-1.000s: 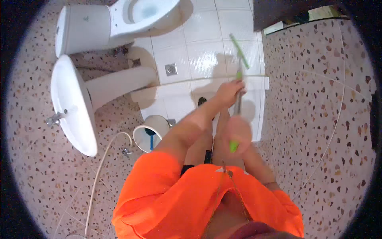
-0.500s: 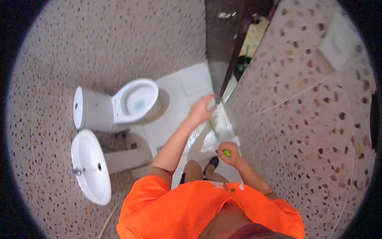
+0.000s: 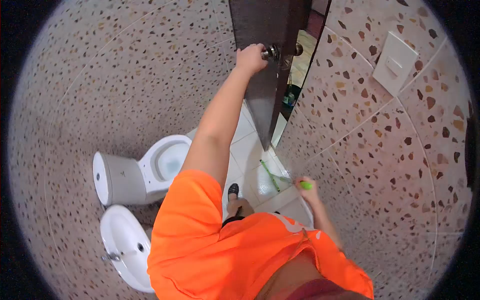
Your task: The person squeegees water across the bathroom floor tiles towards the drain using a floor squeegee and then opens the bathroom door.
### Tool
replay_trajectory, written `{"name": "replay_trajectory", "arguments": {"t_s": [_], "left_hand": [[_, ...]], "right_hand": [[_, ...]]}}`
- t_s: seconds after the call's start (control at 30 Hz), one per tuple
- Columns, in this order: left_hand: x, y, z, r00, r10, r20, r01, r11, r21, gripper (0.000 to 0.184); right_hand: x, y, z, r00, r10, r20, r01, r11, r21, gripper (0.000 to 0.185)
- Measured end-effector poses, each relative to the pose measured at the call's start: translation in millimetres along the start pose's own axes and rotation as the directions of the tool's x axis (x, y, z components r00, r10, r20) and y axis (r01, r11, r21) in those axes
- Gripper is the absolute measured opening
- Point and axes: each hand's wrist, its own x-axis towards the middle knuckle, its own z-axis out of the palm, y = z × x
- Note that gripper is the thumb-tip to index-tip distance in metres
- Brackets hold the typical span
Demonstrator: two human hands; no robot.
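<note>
My left hand (image 3: 251, 59) reaches up to the dark door and its fingers are wrapped round the round door knob (image 3: 270, 52). Low on the right, my right hand (image 3: 307, 189) grips the green-ended handle of a squeegee (image 3: 270, 176). The squeegee's green blade is down by the wet white floor tiles, near the foot of the door. The door (image 3: 260, 85) stands partly open, with a narrow gap on its right side.
A white toilet (image 3: 167, 161) and a white sink (image 3: 125, 250) stand at the left. Speckled walls (image 3: 135, 80) rise on both sides. A switch plate (image 3: 395, 63) is on the right wall. Beyond the door gap is a dark green container (image 3: 291, 96).
My left hand has left the squeegee and moved up to the door knob. My right hand keeps hold of the squeegee handle. The view has shifted toward the door.
</note>
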Motion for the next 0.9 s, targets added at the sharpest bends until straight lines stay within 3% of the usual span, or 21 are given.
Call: {"name": "replay_trajectory", "arguments": {"t_s": [0.03,0.07,0.13,0.2,0.3,0.37,0.4,0.43,0.47,0.5,0.53,0.57,0.6,0.7,0.73,0.77,0.8,0.87,0.9], "left_hand": [[8.3,-8.6,0.1,0.999,0.04,0.035,-0.038,0.998,-0.045,0.043],[6.2,-13.3,1.3,0.984,0.153,-0.095,-0.158,0.987,-0.042,0.041],[6.7,-24.6,-2.9,0.978,0.206,-0.039,-0.208,0.977,-0.055,0.042],[3.0,-34.5,-14.9,0.969,0.246,0.008,-0.245,0.968,-0.063,0.04],[-2.3,-75.2,-22.1,0.933,0.356,-0.041,-0.358,0.916,-0.184,0.04],[-19.1,-100.3,-40.9,0.932,0.359,0.043,-0.345,0.92,-0.186,0.04],[-27.4,-115.1,-47.6,0.95,0.308,0.06,-0.268,0.896,-0.354,0.041],[-27.5,-131.0,-53.0,0.963,0.257,0.08,-0.183,0.843,-0.507,0.042],[-28.2,-158.4,-44.4,0.935,0.353,-0.023,-0.298,0.751,-0.588,0.043],[-32.7,-174.8,-44.3,0.937,0.35,-0.018,-0.293,0.754,-0.588,0.043],[-42.9,-188.7,-46.8,0.985,0.154,0.071,-0.021,0.525,-0.851,0.042],[-50.9,-201.7,-47.6,0.976,-0.003,0.218,0.215,0.174,-0.961,0.042],[-56.7,-218.0,-40.7,0.988,-0.007,0.153,0.151,0.211,-0.966,0.038],[-61.1,-249.0,-60.6,0.979,-0.077,0.188,0.201,0.233,-0.951,0.036],[-59.2,-260.4,-65.1,0.994,-0.069,0.088,0.107,0.348,-0.931,0.03],[-57.1,-272.2,-69.1,0.993,-0.083,0.081,0.105,0.352,-0.93,0.03],[-53.9,-283.7,-73.0,0.98,-0.128,0.15,0.189,0.386,-0.903,0.029],[-50.2,-304.4,-80.0,0.957,-0.19,0.218,0.285,0.478,-0.831,0.028],[-49.7,-309.8,-87.3,0.956,-0.201,0.213,0.286,0.48,-0.83,0.028]], "right_hand": [[4.5,-1.5,-0.9,0.998,0.033,-0.049,-0.032,0.999,0.033,0.006],[7.5,-4.8,-0.3,0.993,0.069,-0.097,-0.063,0.995,0.072,0.005],[13.2,-11.8,1.3,0.98,0.023,-0.196,-0.017,0.999,0.033,0.005],[20.6,-43.8,4.2,0.944,0.211,-0.252,-0.189,0.976,0.108,0.004],[38.2,-73.6,9.4,0.911,0.255,-0.324,-0.242,0.967,0.082,0.005],[49.7,-91.4,17.0,0.866,0.275,-0.417,-0.287,0.957,0.035,0.007],[53.7,-97.8,23.1,0.863,0.287,-0.416,-0.296,0.954,0.045,0.007],[59.9,-103.2,28.7,0.861,0.22,-0.459,-0.197,0.975,0.099,0.01],[66.9,-109.7,33.5,0.85,0.154,-0.504,-0.093,0.985,0.144,0.013],[73.8,-118.0,36.8,0.852,0.158,-0.499,-0.096,0.984,0.147,0.013],[81.1,-128.2,39.5,0.843,0.155,-0.515,-0.031,0.97,0.241,0.011],[91.9,-139.8,42.6,0.834,0.151,-0.531,0.042,0.942,0.333,0.008],[107.3,-157.6,47.4,0.826,0.1,-0.554,0.093,0.947,0.308,0.008],[158.1,-206.1,61.0,0.892,0.098,-0.442,0.019,0.967,0.252,0.01],[180.4,-228.3,70.6,0.92,0.104,-0.377,-0.029,0.98,0.198,0.014],[205.1,-235.9,83.3,0.941,-0.015,-0.337,0.067,0.987,0.143,0.018],[230.2,-244.4,95.9,0.947,-0.135,-0.293,0.169,0.981,0.092,0.024],[272.1,-282.4,124.9,0.992,-0.027,-0.12,0.049,0.981,0.186,0.045],[289.2,-293.8,141.4,0.978,-0.165,-0.13,0.176,0.981,0.079,0.054]]}}
